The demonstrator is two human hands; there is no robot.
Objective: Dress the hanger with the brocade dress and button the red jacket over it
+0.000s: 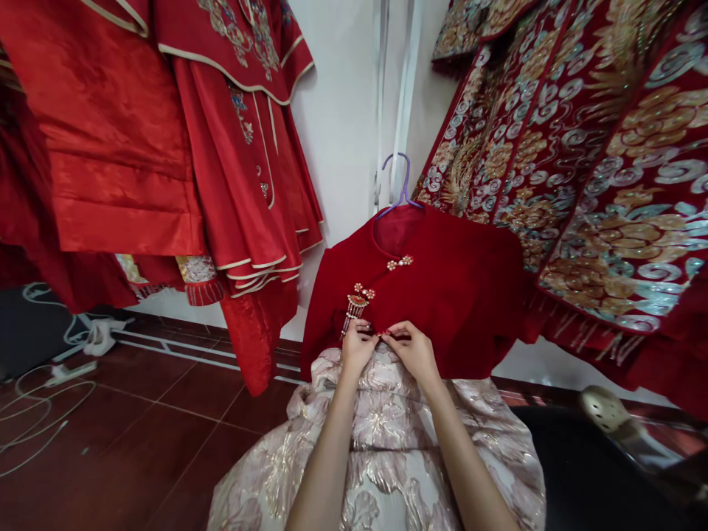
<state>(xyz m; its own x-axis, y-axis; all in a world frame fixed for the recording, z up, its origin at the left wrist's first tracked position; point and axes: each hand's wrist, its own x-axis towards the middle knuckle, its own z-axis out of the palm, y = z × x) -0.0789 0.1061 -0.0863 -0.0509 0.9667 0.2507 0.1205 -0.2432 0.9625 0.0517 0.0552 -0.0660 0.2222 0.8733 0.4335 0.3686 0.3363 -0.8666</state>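
Observation:
A dark red velvet jacket (453, 287) lies spread in front of me, its upper end on a purple hanger (405, 181). Its front carries a beaded flower clasp (400, 262) near the collar and a tasselled ornament (357, 302) lower down. My left hand (357, 346) and my right hand (412, 350) meet at the jacket's lower front, just below that ornament. Both pinch the velvet with thumb and fingertips, almost touching each other. Any small fastener between the fingertips is too small to make out. Under my forearms spreads shiny pink and gold floral fabric (381, 420).
Red garments (243, 169) hang at the left, and heavily embroidered ones (553, 147) at the right. A white metal rack bar (177, 346) runs low above the tiled floor. White cables (44, 405) lie at the left; a beige clog (602, 408) is at the right.

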